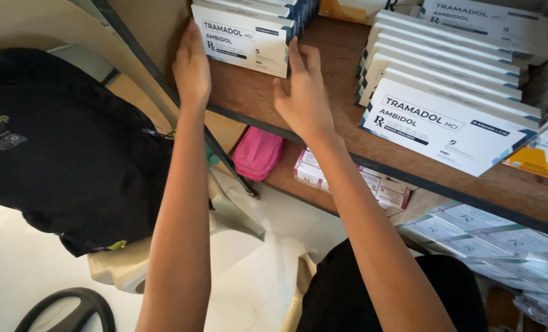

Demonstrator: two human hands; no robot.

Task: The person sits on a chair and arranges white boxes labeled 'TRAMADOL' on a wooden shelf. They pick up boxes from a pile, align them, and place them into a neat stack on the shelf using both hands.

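Note:
A row of flat white medicine boxes with blue-edged ends point(244, 38) stands on a brown wooden shelf point(341, 123). My left hand point(191, 64) presses flat against the left side of the front box. My right hand point(303, 92) rests its fingers against the right side of the same box, palm on the shelf. Both hands bracket the box between them. A second, longer row of the same white boxes point(449, 117) lies to the right on the shelf, apart from my hands.
A pink pouch point(257, 152) and small pink-and-white boxes point(381, 184) sit on the lower shelf. Plastic-wrapped packs point(489, 243) lie lower right. A black bag point(65, 154) hangs over a cream chair at left. An orange box point(541, 154) is at far right.

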